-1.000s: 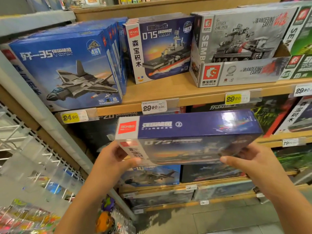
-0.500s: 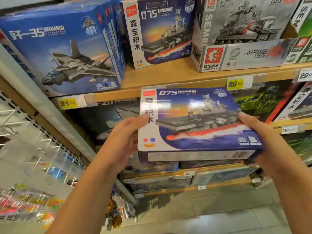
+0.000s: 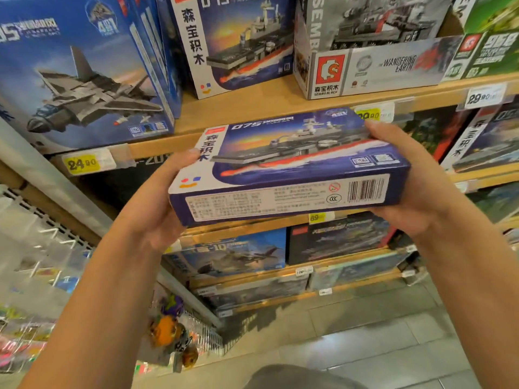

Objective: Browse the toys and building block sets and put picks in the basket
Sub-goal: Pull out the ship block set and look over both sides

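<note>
I hold a blue 075 warship building block box point(image 3: 292, 167) in front of the shelves with both hands. My left hand point(image 3: 157, 203) grips its left end and my right hand point(image 3: 415, 186) grips its right end. The box is tilted so its picture face points up and away, and its barcode side faces me. No basket shows in this view.
Wooden shelves point(image 3: 252, 108) hold a blue jet fighter box point(image 3: 81, 77), another 075 ship box point(image 3: 238, 40), and a grey Wandering Earth box point(image 3: 373, 46). Yellow price tags point(image 3: 81, 164) line the shelf edges. A white wire rack point(image 3: 36, 248) with small toys stands at left. Grey floor tiles point(image 3: 365, 332) lie below.
I have turned the box in my hands: first its top edge faced me, then its picture face, and now it has tipped back so the barcode side faces me. The view has moved closer.
</note>
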